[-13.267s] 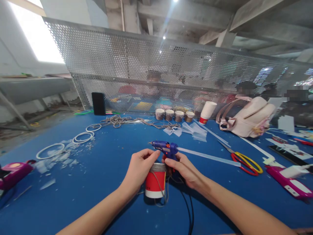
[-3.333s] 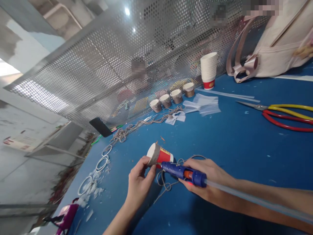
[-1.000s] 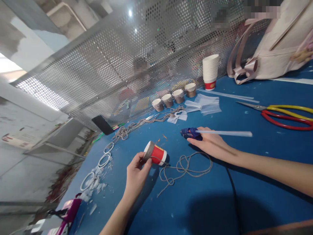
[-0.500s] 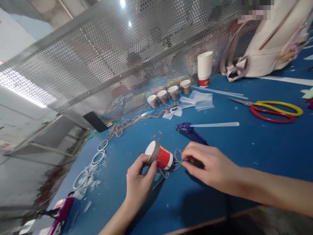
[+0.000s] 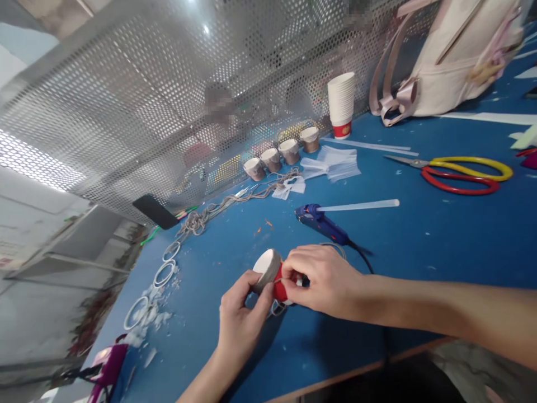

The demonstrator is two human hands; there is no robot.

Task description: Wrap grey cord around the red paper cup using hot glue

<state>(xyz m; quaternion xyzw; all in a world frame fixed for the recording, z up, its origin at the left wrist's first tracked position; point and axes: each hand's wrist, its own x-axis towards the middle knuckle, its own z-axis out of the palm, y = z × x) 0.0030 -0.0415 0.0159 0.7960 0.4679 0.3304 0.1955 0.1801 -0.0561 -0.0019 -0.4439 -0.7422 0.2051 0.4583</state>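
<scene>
A red paper cup [image 5: 274,275] lies on its side above the blue table [image 5: 440,240], its white bottom facing me and grey twine wound around its base end. My left hand [image 5: 243,322] pinches that wrapped end from below. My right hand [image 5: 321,278] closes over the cup's red side, pinching the grey twine [image 5: 274,307] against it. Just beyond my hands a blue glue gun [image 5: 321,221] lies on the table with a clear glue stick [image 5: 356,206] poking out to the right; its black cord runs toward me.
Red and yellow scissors [image 5: 465,172] lie at the right. At the back stand a stack of paper cups [image 5: 340,103], several twine-wrapped cups [image 5: 280,155], clear plastic bags [image 5: 331,167] and a pink backpack [image 5: 448,53]. White rings [image 5: 159,271], a twine pile [image 5: 197,219] and a phone [image 5: 154,210] sit left.
My right hand set the glue gun down on the table, came back to the loose twine and now presses it onto the cup. The cup has moved slightly toward me.
</scene>
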